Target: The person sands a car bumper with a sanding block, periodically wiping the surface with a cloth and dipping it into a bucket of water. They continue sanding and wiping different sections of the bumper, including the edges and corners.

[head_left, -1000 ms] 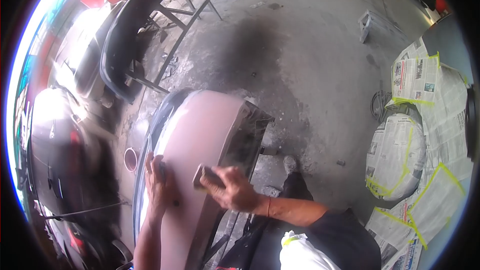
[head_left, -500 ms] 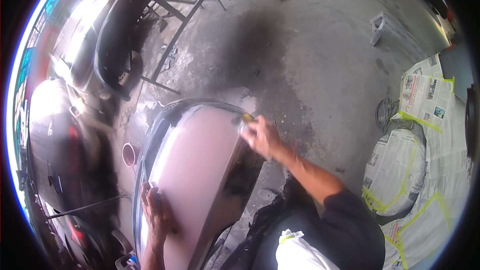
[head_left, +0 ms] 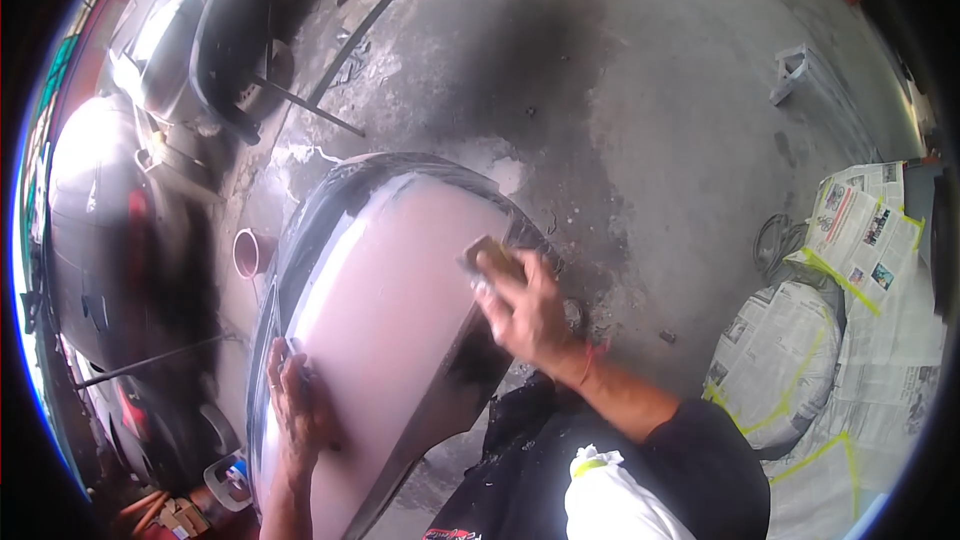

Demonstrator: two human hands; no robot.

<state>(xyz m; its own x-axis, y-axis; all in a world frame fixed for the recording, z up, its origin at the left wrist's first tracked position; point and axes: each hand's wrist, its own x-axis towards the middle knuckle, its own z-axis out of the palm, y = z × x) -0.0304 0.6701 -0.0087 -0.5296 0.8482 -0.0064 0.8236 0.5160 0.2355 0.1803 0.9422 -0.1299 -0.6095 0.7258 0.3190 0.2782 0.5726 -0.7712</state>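
A curved car bumper (head_left: 400, 270), coated pale pink with dark bare edges, stretches out in front of me. My right hand (head_left: 535, 315) grips a brownish sanding block (head_left: 490, 255) over the bumper's right edge, fingers and thumb on its sides. On the left side of the bumper lies my left hand (head_left: 297, 405), its fingers bent along the edge. A small greyish piece shows at those fingertips, and I cannot tell what it is.
A reddish bucket (head_left: 254, 253) stands left of the bumper. Beyond it are a dark car (head_left: 95, 240) and a black bumper on a metal stand (head_left: 345, 50). To the right, newspaper (head_left: 775, 360) masks a wheel and car body. A grey bench-like piece (head_left: 815, 90) lies farther back.
My right hand has drawn the sanding block back toward me from the bumper's far right corner. My left hand stays on the left edge. The view has shifted slightly.
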